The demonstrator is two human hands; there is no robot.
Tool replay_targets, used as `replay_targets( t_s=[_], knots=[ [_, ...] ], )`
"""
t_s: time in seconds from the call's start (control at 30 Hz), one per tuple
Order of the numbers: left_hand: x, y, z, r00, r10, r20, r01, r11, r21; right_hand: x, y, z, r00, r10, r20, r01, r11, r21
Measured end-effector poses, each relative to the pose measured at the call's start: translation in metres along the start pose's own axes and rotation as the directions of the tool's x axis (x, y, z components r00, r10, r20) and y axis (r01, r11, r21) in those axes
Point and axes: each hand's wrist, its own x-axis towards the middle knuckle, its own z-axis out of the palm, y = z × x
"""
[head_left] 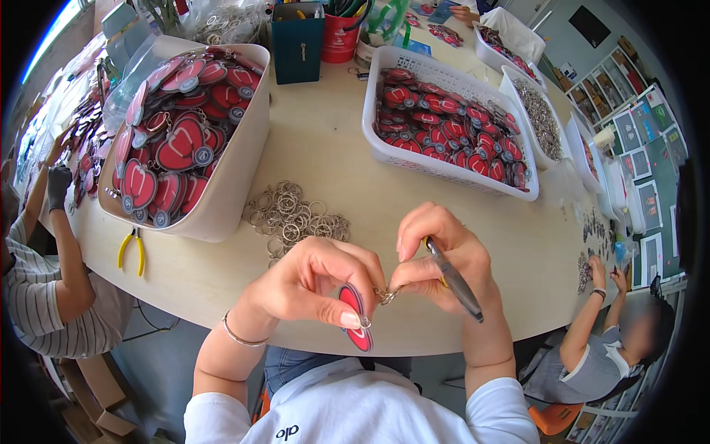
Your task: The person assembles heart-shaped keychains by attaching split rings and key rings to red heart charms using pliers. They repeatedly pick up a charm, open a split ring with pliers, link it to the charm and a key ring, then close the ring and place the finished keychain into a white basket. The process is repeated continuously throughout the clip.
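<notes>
My left hand [314,285] is closed on a red and white pendant [356,318] with a dark edge, thumb and fingers pinching it upright. A short metal chain [384,296] runs from near its fingertips to my right hand [444,259], whose thumb and finger pinch the other end. Tucked in the same right hand is a dark-grey tool with some yellow [455,281], which looks like pliers; its working end is partly hidden by the fingers. Just beyond my left hand lies a pile of silver key rings [292,214].
A cream bin [248,148] heaped with red pendants stands left, yellow-handled pliers [133,251] beside it. A white basket [458,181] of pendants is far right of it. A dark-teal pen holder [297,52] and red cup [340,41] stand behind. Other people work at both sides.
</notes>
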Motion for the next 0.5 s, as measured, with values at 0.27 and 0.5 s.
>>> replay_targets(
  t_s=[0.27, 0.5],
  knots=[
    [0.0, 0.003, 0.0, 1.0, 0.023, 0.009, -0.023, 0.998, 0.051, 0.005, -0.003, 0.0, 1.0, -0.009, -0.01, 0.009, 1.0, -0.011],
    [-0.001, 0.007, 0.01, 0.977, 0.154, -0.148, -0.084, 0.914, 0.397, -0.01, -0.006, 0.025, 0.932, 0.073, -0.355, -0.159, 0.963, -0.219]
  ],
)
